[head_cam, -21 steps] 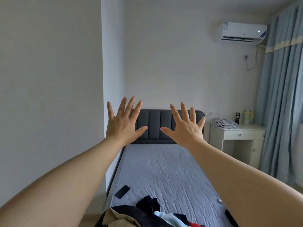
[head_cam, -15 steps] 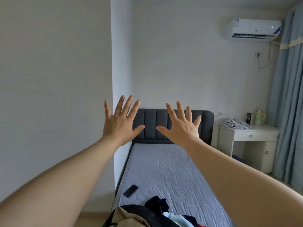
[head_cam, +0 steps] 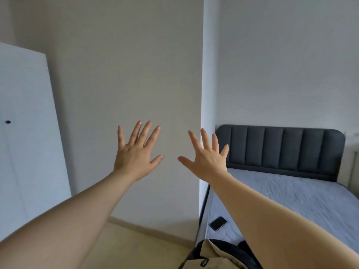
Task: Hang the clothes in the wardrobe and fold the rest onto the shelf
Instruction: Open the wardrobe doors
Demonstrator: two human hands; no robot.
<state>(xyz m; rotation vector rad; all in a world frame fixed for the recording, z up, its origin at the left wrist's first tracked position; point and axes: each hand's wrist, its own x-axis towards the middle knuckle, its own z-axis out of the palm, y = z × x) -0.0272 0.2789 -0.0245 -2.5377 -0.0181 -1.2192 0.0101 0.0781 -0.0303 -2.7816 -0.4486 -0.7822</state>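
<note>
Fingers (head_cam: 144, 133) on the left hand (head_cam: 134, 158) are sticking up and spreading wide, and they are holding nothing. On the right hand (head_cam: 206, 160) the fingers (head_cam: 205, 140) are spreading wide too and are holding nothing. Both hands are showing their backs to the camera. They are floating in the air side by side, with the two thumbs pointing at each other, near but not touching. The bare left arm (head_cam: 68, 220) and right arm (head_cam: 281, 220) are reaching up to the hands from the bottom corners.

Behind the hands a plain white wall (head_cam: 126, 74) is standing. A white door (head_cam: 25, 142) with a small dark dot (head_cam: 7, 122) is showing at the far left. I cannot tell if it is the wardrobe. A pale floor (head_cam: 139, 247) is lying below the wall.

On the right a bed (head_cam: 301, 197) with a light grey-blue top is sitting just beside the wall's corner. Its dark grey headboard (head_cam: 279, 148) is standing at the far end. A black phone (head_cam: 218, 223) is lying on the bed near its left edge. The clothes (head_cam: 213, 257), a tan piece with black ones, are lying in a pile at the near end of the bed, at the bottom of the view, under the right arm. Both hands are staying well apart from the clothes.
</note>
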